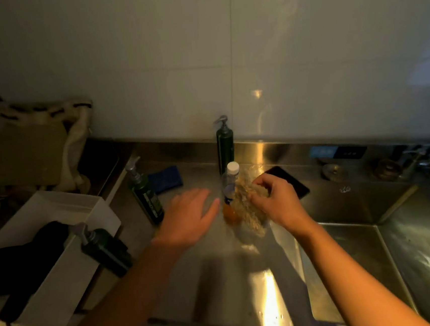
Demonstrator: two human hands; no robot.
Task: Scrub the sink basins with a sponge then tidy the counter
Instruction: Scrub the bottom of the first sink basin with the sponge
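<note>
Big pale tiled wall [302,49] across the back, and under it the steel counter [213,268] runs wide, glare streaking down its middle. On the right the sink basin [427,247] drops away, steel floor shining. Over on the left sits a white bin [62,277] with dark, soft-looking things [21,265] heaped inside, and behind it a cream bag [31,149] slumps against the wall.

Now the hands, both out over the counter. The left hand [191,215] is flat, fingers spread and straight, holding nothing, blurred, palm down above the steel; whether it touches the surface, I can't tell. The right hand [275,199] has its fingers curled and clamped on the tan fibrous sponge [247,209], which hangs from that grip down to the counter, just left of the basin's edge, not in the basin.

Three dark green pump bottles: one [225,146] upright at the back wall, one [146,195] upright left of the left hand, one [104,249] tipped over against the bin's near corner. A dark flat slab [293,181] lies behind the right hand, partly hidden by it. A blue pad [165,179] lies flat between the two upright pumps. A small clear bottle [230,179] with a white cap stands right beside the sponge, between the hands. At its foot, something small and orange [231,216], too blurred to name.
</note>
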